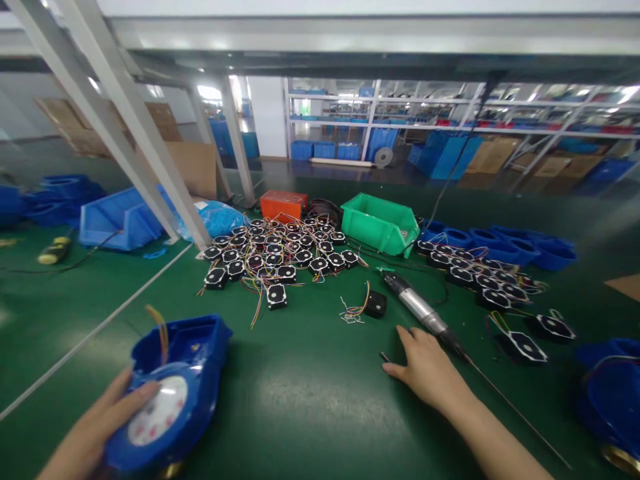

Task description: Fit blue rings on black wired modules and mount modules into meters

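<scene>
My left hand (103, 423) grips a blue plastic housing (207, 360) at the lower left, thumb over its round white label. Coloured wires stick up from the housing, and a bit of brass shows beneath. My right hand (430, 367) is low over the green tabletop, thumb and fingers apart, holding nothing I can see. A small dark sliver (384, 357) lies by the thumb tip. Just beyond the fingers is a silver and black electric screwdriver (420, 307). Ahead of this hand sit a small black motor (376, 305) with wires and several loose screws (353, 315).
Many wired motors (273, 250) crowd the back middle, with more motors (483, 277) at right. Behind them stand an orange box (283, 205) and a green bin (379, 220). More blue housings (613, 400) are at right. A white frame post (145, 127) rises at left.
</scene>
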The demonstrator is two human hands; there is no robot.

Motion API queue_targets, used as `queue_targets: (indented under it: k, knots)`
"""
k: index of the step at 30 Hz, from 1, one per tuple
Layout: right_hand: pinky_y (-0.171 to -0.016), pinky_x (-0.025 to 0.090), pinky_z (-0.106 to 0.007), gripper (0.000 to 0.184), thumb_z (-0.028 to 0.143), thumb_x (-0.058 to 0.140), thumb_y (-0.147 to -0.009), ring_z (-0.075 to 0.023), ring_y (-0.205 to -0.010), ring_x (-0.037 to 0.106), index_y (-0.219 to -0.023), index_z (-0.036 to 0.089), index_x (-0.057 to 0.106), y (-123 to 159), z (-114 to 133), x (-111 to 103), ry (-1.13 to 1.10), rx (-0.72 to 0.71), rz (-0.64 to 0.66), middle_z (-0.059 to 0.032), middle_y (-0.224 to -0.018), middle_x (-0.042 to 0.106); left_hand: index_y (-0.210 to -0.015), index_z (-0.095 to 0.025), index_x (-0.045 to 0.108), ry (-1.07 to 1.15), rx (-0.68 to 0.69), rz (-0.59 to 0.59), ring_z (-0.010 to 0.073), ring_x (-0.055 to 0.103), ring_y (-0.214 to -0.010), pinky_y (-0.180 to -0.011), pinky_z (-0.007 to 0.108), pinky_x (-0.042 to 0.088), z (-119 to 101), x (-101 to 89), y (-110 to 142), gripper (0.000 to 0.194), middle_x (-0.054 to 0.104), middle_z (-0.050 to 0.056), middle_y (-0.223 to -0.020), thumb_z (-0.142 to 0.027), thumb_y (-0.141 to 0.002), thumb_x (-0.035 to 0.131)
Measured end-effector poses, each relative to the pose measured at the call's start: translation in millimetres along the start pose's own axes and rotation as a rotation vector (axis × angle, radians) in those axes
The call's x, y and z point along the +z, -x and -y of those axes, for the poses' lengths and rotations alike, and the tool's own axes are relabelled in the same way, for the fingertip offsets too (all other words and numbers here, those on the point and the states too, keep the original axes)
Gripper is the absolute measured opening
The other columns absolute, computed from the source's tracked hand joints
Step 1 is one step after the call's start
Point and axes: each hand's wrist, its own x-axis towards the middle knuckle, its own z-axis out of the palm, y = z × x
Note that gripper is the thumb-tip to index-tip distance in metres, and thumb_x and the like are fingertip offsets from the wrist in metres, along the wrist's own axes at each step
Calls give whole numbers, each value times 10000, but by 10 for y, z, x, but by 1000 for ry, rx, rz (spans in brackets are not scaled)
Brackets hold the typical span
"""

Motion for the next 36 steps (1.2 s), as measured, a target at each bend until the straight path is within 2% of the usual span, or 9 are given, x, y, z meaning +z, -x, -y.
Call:
queue_targets:
  k: [2,4,8,12,16,19,24,29,36]
  knots:
    - [-904,359,-335,662,381,556,-673,-243,-1020,427,-1234,71,390,-29,13,-13,-16,-25,-4,-136,-1092,444,-1202,-269,391,73,-95,99,170,612,-545,-480,256,503,117,252,310,727,681,-35,-752,-349,-539,678]
    - [-897,369,-326,682,343,564,-666,-233,-1007,437,-1254,65,357,-51,34,-39,-45,-38,11,-129,-1070,456,-1243,-229,341,108,-122,134,197,627,-719,-593,260,508,247,525,605,745,652,27,-936,-331,-574,654]
    - [-955,334,-325,692,287,576,-644,-224,-1056,420,-1253,45,352,-48,26,-194,-191,-54,51,-126,-1131,433,-1250,-153,322,180,39,376,251,532,-990,-820,326,439,437,1049,1003,693,531,103,-1158,-375,-644,573]
    - [-938,362,-354,600,293,582,-637,-210,-1025,464,-1194,129,430,60,-103,-490,-589,-61,-62,-93,-1177,417,-1277,-124,252,108,182,547,268,465,-1072,-898,366,370,552,1387,1158,686,455,147,-1227,-364,-693,519]
    - [-877,423,-345,590,338,617,-646,-177,-998,494,-1182,217,405,286,-121,-751,-1230,-287,-332,-61,-1149,448,-1297,-130,185,64,210,643,274,407,-1129,-904,372,364,640,1467,1178,687,386,156,-1277,-358,-724,488]
    - [-882,424,-364,484,305,628,-668,-182,-1038,467,-1118,249,459,416,61,-816,-1455,-504,-407,-47,-1116,468,-1305,-146,155,62,213,682,278,416,-1121,-885,369,386,610,1439,1129,721,363,155,-1290,-354,-713,512]
    - [-887,433,-353,459,196,631,-672,-192,-1065,442,-1107,213,486,382,415,-659,-1507,-642,-206,-70,-1110,450,-1270,-157,253,35,343,792,308,411,-1116,-887,398,381,338,1462,913,791,397,143,-1255,-335,-604,642]
    - [-897,430,-309,466,118,601,-689,-160,-1056,449,-1122,239,478,273,470,-507,-1469,-679,-110,-53,-1154,402,-1162,-175,327,36,329,1092,278,517,-980,-854,399,392,181,1555,744,691,535,108,-1084,-327,-581,670]
    - [-884,437,-328,447,163,603,-696,-173,-1066,437,-1120,224,474,242,468,-492,-1447,-653,-85,-64,-1145,403,-1135,-169,315,39,357,1099,272,528,-950,-831,384,403,223,1568,737,656,550,105,-1033,-350,-600,648]
